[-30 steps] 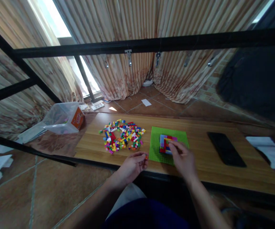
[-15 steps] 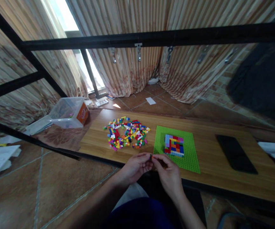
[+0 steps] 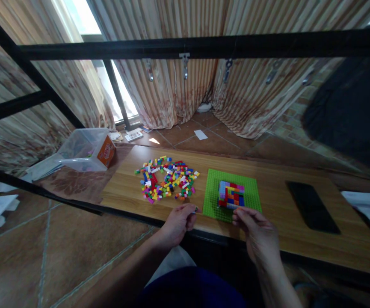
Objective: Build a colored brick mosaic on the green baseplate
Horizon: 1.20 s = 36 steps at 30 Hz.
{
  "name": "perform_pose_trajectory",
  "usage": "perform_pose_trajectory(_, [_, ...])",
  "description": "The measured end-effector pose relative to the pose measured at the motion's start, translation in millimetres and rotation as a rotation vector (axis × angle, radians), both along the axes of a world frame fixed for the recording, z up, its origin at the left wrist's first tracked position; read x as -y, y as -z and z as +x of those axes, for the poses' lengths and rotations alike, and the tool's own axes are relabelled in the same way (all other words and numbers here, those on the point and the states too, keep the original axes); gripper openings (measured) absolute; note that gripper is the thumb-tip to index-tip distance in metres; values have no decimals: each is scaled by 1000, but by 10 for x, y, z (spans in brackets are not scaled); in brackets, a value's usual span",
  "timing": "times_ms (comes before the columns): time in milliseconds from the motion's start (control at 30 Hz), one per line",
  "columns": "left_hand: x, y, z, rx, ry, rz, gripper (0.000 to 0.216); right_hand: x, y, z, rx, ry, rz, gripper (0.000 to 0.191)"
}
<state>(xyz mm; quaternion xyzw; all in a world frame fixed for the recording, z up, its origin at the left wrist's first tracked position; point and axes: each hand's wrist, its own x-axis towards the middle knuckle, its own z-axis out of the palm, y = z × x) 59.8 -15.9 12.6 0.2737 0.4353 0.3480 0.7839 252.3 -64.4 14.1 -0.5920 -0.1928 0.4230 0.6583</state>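
Observation:
On the green baseplate point(image 3: 208, 201) sits a square, multicoloured build of toy bricks point(image 3: 232, 194), with red, yellow, blue, light blue and pink pieces. My right hand point(image 3: 260, 229) is closed in a pinch at the build's near right corner, over the baseplate; its fingertips hide whatever they grip. Further left, my left hand point(image 3: 179, 223) is held at the table's front edge, thumb and finger pinched on a small dark toy brick point(image 3: 196, 209). Beyond it lies a loose pile of small coloured bricks point(image 3: 172, 182).
The bricks lie on a long wooden table point(image 3: 274, 205), with a black phone-like slab point(image 3: 313, 207) and white paper point(image 3: 369, 209) to the right. A clear plastic bin point(image 3: 82, 147) stands at the left. A black metal bar point(image 3: 204, 46) with hanging clips crosses ahead.
My hands were together in front of the baseplate and have parted. The right one moved right to the build's near corner; the left one shifted slightly left.

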Motion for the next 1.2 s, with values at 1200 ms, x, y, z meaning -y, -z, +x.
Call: perform_pose_trajectory(1200, [-609,-120,49,-1620,509,1040,33,-823,-18,403,1662,-558,-180,22])
